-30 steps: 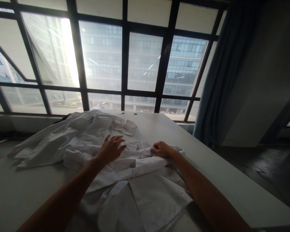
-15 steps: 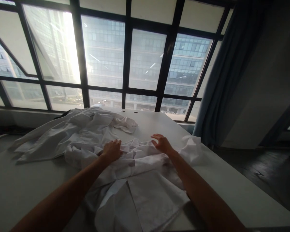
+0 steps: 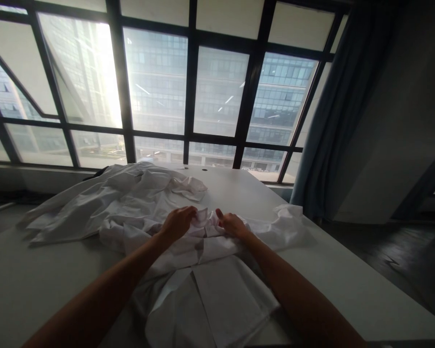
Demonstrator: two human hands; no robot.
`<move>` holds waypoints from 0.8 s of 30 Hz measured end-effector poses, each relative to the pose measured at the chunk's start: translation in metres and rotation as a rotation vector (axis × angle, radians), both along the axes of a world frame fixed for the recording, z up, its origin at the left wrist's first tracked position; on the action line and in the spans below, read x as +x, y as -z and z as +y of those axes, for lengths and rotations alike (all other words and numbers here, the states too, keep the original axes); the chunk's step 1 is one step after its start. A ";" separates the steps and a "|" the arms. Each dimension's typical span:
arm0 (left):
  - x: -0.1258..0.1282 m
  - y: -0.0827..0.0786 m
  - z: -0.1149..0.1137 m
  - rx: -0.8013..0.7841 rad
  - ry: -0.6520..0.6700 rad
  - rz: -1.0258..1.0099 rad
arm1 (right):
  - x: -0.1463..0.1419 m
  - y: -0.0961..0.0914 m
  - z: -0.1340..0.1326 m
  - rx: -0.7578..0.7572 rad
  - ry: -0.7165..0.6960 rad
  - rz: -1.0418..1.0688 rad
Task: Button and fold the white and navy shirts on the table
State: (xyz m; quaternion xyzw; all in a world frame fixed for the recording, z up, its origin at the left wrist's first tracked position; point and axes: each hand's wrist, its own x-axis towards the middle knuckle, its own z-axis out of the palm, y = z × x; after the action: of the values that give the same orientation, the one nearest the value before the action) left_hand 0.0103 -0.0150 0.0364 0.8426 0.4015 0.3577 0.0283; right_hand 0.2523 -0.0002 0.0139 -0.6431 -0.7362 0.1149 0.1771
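A crumpled white garment (image 3: 210,290) lies spread on a grey table (image 3: 348,285) in front of me. My left hand (image 3: 177,223) and my right hand (image 3: 232,224) meet near its collar area, both with fingers curled and pinching the white fabric between them. One sleeve (image 3: 286,224) of the garment stretches out to the right. A second heap of white cloth (image 3: 105,203) lies beyond and to the left, touching the first.
Large black-framed windows (image 3: 188,96) stand behind the table, with bright glare at left. A dark blue curtain (image 3: 333,121) hangs at the right. The table's right edge drops to a dark floor (image 3: 402,261).
My hands have drawn together at the collar from wider apart, and both have closed on the cloth. The right sleeve now lies thrown out to the right.
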 end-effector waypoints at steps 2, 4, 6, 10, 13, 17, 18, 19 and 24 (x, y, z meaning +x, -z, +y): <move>0.003 0.000 -0.006 0.032 0.199 -0.075 | 0.000 0.006 0.005 -0.042 0.005 0.153; 0.004 0.000 -0.011 0.045 0.321 -0.130 | -0.001 0.012 0.008 -0.077 0.022 0.356; 0.005 0.000 -0.014 -0.003 0.348 -0.198 | -0.002 0.016 0.008 -0.126 0.020 0.565; 0.010 0.004 -0.013 -0.176 0.245 -0.354 | -0.006 0.015 0.003 -0.207 0.018 0.825; 0.017 0.010 -0.010 -0.305 0.217 -0.405 | -0.012 0.010 -0.002 -0.192 0.050 0.939; 0.024 0.011 -0.012 -0.357 0.320 -0.458 | -0.017 0.006 -0.005 -0.201 0.083 1.046; 0.023 0.009 -0.013 -0.347 0.322 -0.439 | -0.016 0.006 -0.004 -0.223 0.068 1.067; 0.020 0.006 -0.013 -0.330 0.305 -0.402 | -0.015 0.005 -0.004 -0.245 0.051 1.081; -0.007 -0.015 -0.006 -0.068 -0.011 -0.198 | -0.006 -0.006 -0.003 -0.010 0.190 0.849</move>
State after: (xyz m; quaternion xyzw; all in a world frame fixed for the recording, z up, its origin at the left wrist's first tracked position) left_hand 0.0032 -0.0207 0.0519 0.7995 0.4132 0.4255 0.0944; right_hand 0.2465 -0.0036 0.0201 -0.6046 -0.5350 0.3558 0.4708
